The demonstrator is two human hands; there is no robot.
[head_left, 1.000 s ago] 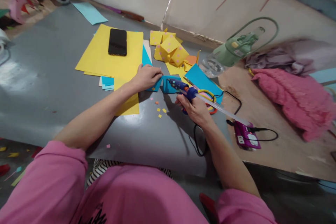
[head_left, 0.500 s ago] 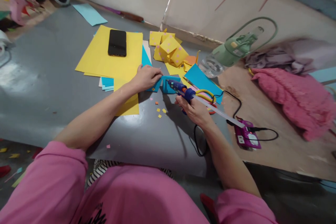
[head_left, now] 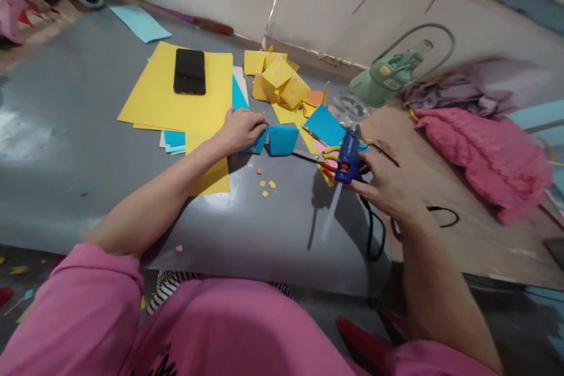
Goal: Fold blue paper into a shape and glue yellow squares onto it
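Observation:
A folded piece of blue paper stands on the grey table, and my left hand is closed on its left part, fingertips pressed at the fold. My right hand grips a blue hot glue gun, its nozzle pointing away from me and a clear glue stick jutting from its rear. Below the glue gun, scissors with yellow and red handles lie partly covered. Small yellow paper scraps are scattered in front of the blue paper.
Yellow sheets lie on the left with a black phone on top. Dotted yellow folded paper shapes sit at the back. A green bottle and pink cloth are to the right. The glue gun's black cord loops near my right hand.
My right hand has carried the glue gun to the right, away from the blue paper, and turned its nozzle to point away from me. The left hand stays on the paper.

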